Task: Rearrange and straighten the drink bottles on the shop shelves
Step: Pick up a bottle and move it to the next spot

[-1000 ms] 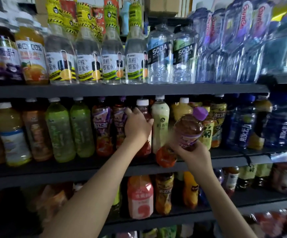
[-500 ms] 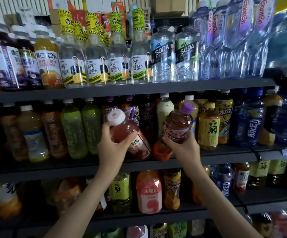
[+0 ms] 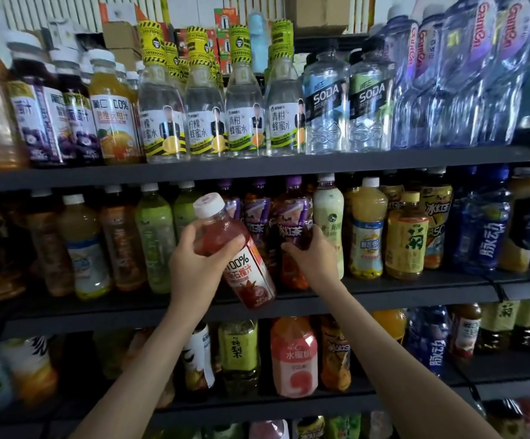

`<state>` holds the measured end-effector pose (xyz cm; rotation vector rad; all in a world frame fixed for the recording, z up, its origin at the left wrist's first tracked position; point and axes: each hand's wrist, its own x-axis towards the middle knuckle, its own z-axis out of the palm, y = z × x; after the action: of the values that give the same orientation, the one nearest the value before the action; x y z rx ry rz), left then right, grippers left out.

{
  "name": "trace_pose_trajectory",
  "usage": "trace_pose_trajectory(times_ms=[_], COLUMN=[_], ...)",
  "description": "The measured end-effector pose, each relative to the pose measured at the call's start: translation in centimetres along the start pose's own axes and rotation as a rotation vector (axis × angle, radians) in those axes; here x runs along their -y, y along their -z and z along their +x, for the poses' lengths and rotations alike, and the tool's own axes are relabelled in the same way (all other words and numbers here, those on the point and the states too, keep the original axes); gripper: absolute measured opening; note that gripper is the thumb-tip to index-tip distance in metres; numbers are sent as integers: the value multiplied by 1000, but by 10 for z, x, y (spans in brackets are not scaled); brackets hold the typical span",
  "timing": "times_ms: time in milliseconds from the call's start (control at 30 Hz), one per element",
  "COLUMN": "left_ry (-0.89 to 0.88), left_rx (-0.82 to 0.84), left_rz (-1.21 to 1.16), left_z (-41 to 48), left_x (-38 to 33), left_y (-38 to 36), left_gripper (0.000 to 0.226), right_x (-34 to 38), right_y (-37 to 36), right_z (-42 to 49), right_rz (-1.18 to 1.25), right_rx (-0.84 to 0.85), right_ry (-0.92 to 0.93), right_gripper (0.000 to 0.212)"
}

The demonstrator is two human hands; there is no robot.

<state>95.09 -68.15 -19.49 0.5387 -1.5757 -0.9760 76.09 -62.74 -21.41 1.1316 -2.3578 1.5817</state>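
My left hand (image 3: 198, 264) grips a red pomegranate juice bottle (image 3: 244, 267) with a white cap, tilted with its cap up-left, held in front of the middle shelf (image 3: 415, 288). My right hand (image 3: 312, 255) holds a purple-capped iced tea bottle (image 3: 292, 223) that stands upright on the middle shelf among two other purple-capped bottles. To its right stands a pale green milky bottle (image 3: 328, 213). Two green tea bottles (image 3: 155, 236) stand left of my left hand.
The top shelf (image 3: 257, 164) carries honey-water bottles, two SODA bottles (image 3: 346, 103) and large water bottles (image 3: 466, 74). Yellow and blue drinks fill the middle shelf's right side. The lower shelf holds a pink peach bottle (image 3: 293, 356) and several others below my arms.
My left hand pulled the red juice bottle out of the row and tilted it. My right hand moved the purple-capped bottle from tilted in the air to upright on the shelf.
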Motion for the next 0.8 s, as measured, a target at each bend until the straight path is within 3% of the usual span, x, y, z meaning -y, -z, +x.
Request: trace_pose_trajectory(times_ms=[233, 367, 567, 667, 800], left_ry=[36, 49, 53, 45, 27], left_rx=[115, 157, 206, 243, 261], left_rz=[5, -17, 13, 54, 121], left_z=[20, 30, 36, 36, 33], left_x=[10, 13, 12, 10, 6], left_y=[-6, -9, -15, -20, -27], left_gripper=[44, 43, 51, 46, 43], right_x=[-10, -14, -17, -15, -16], right_y=[-22, -28, -27, -29, -26], right_z=[-19, -17, -16, -19, -18], right_rz=[-159, -135, -184, -160, -304], right_rx=[-200, -139, -43, -92, -179], right_ry=[87, 46, 36, 49, 122], right_gripper=[80, 59, 65, 63, 49])
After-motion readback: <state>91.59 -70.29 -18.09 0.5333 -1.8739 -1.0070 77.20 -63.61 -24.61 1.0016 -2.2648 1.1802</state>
